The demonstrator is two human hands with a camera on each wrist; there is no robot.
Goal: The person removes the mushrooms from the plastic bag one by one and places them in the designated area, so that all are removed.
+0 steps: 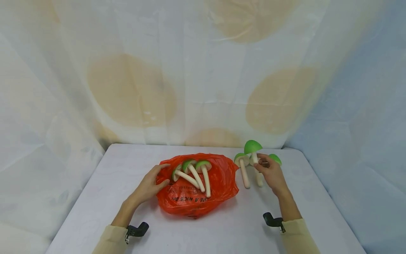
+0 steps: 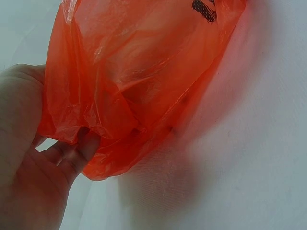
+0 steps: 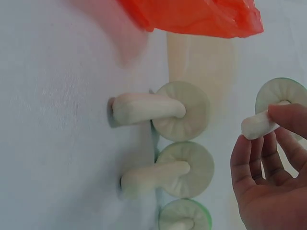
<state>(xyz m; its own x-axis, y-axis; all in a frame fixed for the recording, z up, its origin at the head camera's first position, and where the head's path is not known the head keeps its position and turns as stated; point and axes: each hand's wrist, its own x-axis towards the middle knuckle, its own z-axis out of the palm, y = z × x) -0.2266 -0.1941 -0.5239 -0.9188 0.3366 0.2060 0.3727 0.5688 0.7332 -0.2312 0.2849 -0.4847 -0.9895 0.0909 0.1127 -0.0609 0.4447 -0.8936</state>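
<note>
Three green-capped toy mushrooms with pale stems (image 1: 196, 173) lie on the crinkly orange plastic bag (image 1: 219, 183), whose edge the left hand (image 1: 149, 187) pinches. Just right of it, the right hand (image 1: 272, 174) holds another green-capped mushroom (image 1: 252, 147) by its stem, lifted above the others on the white table (image 1: 241, 225).

Bright even light, soft shadows, wrist views slightly blurred

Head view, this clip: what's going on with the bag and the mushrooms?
A person works at a white table. The left hand grips the edge of an orange plastic bag, where three toy mushrooms lie. The right hand pinches the stem of a green-capped mushroom, lifted above others lying beside the bag.
</note>
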